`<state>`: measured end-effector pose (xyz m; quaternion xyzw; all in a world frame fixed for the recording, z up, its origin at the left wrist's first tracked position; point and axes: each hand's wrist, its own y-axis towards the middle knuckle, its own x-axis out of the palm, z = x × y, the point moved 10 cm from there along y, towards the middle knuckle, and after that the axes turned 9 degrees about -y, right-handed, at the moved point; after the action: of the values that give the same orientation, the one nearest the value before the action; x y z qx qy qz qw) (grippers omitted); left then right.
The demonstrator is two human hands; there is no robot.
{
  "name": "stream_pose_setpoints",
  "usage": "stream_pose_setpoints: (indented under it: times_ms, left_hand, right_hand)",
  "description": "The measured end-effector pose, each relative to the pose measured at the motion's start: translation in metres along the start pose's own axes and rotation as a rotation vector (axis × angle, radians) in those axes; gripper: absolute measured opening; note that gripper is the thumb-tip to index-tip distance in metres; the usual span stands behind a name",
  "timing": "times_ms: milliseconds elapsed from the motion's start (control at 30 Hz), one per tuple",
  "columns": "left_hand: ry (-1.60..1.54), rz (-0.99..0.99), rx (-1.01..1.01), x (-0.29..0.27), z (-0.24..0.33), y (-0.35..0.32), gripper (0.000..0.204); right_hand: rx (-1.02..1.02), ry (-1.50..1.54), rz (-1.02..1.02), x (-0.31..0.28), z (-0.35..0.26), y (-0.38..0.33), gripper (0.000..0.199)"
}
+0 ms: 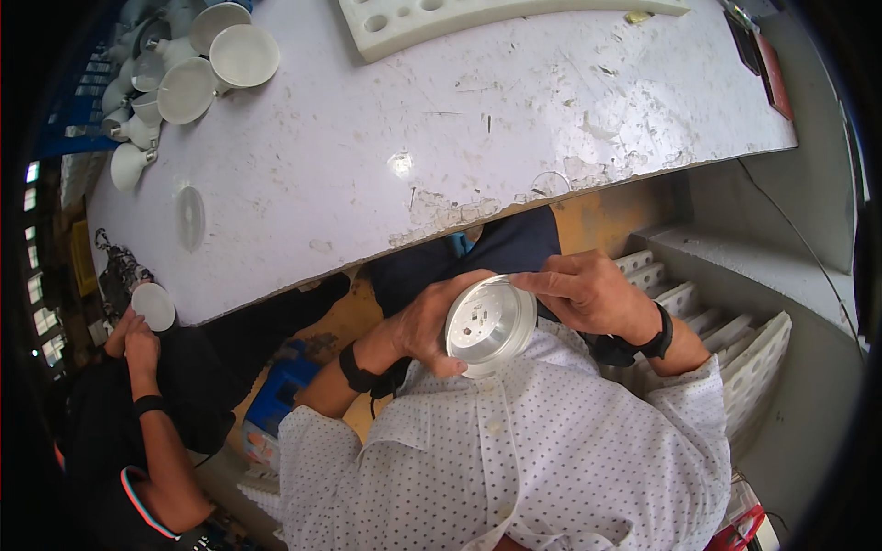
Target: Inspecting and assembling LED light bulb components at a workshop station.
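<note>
A round, open LED lamp housing with a pale rim is held in front of my chest, its mouth facing up. Inside lies a light disc with several small dark spots. My left hand is wrapped round its left side, thumb low on the wall. At the upper right of the rim, the curled fingers of my right hand grip the edge, with the index finger laid along it. Whether anything small is pinched there is hidden. Both wrists wear black bands.
A worn white table spans ahead. Several white lamps cluster at its far left by a blue crate. A white perforated block lies at the back. Perforated racks stand right. At left, a co-worker's hands hold a white lamp.
</note>
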<state>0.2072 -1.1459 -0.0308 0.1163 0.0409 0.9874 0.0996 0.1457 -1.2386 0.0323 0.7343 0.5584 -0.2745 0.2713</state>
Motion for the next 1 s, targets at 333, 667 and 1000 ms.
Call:
stream_pose_setpoints:
  times_ms: [333,667,1000]
  left_hand:
    - [-0.338,0.145,-0.164,-0.002,-0.007,0.004,0.084]
    - [-0.332,0.157,-0.238,0.004,-0.009,0.007,0.071]
    - [-0.153,0.004,-0.181,0.026,-0.006,0.009,0.073]
  right_hand:
    - [-0.001,-0.284,-0.067,0.003,0.009,-0.003,0.03]
    - [-0.053,-0.473,-0.073,-0.005,0.002,-0.021,0.033]
    - [-0.083,-0.445,-0.174,0.007,-0.02,-0.028,0.046]
